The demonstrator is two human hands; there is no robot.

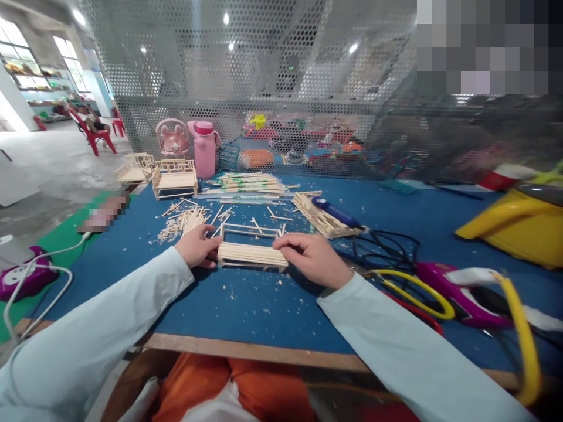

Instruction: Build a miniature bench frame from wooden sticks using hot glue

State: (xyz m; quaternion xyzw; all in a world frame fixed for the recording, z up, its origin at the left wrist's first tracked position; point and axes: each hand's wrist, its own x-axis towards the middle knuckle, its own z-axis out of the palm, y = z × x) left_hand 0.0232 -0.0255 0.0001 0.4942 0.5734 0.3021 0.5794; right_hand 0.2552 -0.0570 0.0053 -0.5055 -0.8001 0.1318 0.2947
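A small bench-like frame [250,254] made of thin wooden sticks stands on the blue table in front of me. Its seat is a row of sticks laid side by side, with an open rail along the back. My left hand [197,247] grips the left end, thumb and fingers closed about it. At the right end, my right hand [313,258] pinches the seat's edge between thumb and fingers. Just behind my left hand lies a heap of loose short sticks [193,221] with chips. The fingertips are partly hidden by the frame.
Finished stick models [176,180] stand at the back left beside a pink bottle [204,151]. Packed sticks [250,183] lie behind. A blue-handled tool [336,212] rests on another stick piece [325,220]. Yellow-handled scissors [417,293], cables and a yellow container [519,225] are right.
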